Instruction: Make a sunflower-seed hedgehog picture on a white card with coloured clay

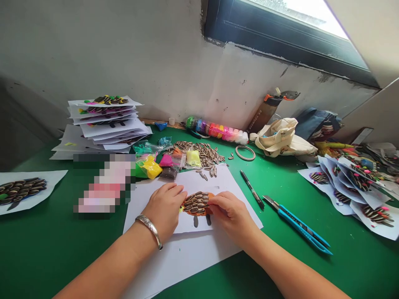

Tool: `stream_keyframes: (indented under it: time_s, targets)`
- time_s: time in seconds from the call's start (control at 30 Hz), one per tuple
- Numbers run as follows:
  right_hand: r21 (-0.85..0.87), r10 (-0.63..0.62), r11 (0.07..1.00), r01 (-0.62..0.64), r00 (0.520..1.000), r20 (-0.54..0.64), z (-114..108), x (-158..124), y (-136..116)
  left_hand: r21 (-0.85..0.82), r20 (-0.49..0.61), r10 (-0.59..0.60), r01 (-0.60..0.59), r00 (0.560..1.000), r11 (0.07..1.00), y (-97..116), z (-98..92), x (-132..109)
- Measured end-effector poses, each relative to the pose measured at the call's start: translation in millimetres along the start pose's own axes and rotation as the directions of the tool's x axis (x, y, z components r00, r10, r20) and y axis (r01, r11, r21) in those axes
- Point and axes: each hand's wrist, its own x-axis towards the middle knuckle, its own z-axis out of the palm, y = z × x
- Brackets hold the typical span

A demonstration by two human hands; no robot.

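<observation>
A craft figure of striped sunflower seeds on orange clay [197,203] lies on a white paper sheet [202,180], between my hands. My left hand [163,209], with a silver bangle [150,230] on its wrist, rests on the paper, its fingertips at the figure's left edge. My right hand [226,211] presses against the figure's right side, and its fingers hide that edge. Behind the sheet lie a heap of loose seeds [196,151] and plastic packets of coloured clay [149,166]. A larger white sheet [187,261] lies under my forearms.
A green mat [56,249] covers the table. A black marker [252,189] and a blue utility knife [299,226] lie to the right. Stacked seed-art sheets [106,124] stand left, with more [349,195] right. A tube of coloured clay [216,131] and a canvas bag [280,137] sit against the wall.
</observation>
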Motion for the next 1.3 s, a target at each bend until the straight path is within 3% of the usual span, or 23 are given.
stream_keyframes:
  time_s: [0.2, 0.7, 1.03, 1.3]
  targets:
    - [0.020, -0.007, 1.000, 0.007, 1.000, -0.001, 1, -1, 1, 0.007, 0.003, 0.000, 0.000, 1.000, 1.000, 0, -0.2, 0]
    - [-0.128, -0.065, 0.990, 0.062, 0.998, -0.019, 2, -2, 0, 0.009, 0.008, -0.008, 0.008, 1.000, 1.000, 1, 1.0, -1]
    - [-0.084, -0.069, 0.994, 0.068, 0.998, -0.010, 5, 0, 2, 0.015, 0.007, -0.002, 0.002, 1.000, 1.000, 1, -0.4, 0]
    - [-0.241, -0.024, 0.970, 0.026, 1.000, 0.013, -3, -2, 7, 0.001, 0.016, -0.018, 0.018, 1.000, 1.000, 1, 0.5, -1]
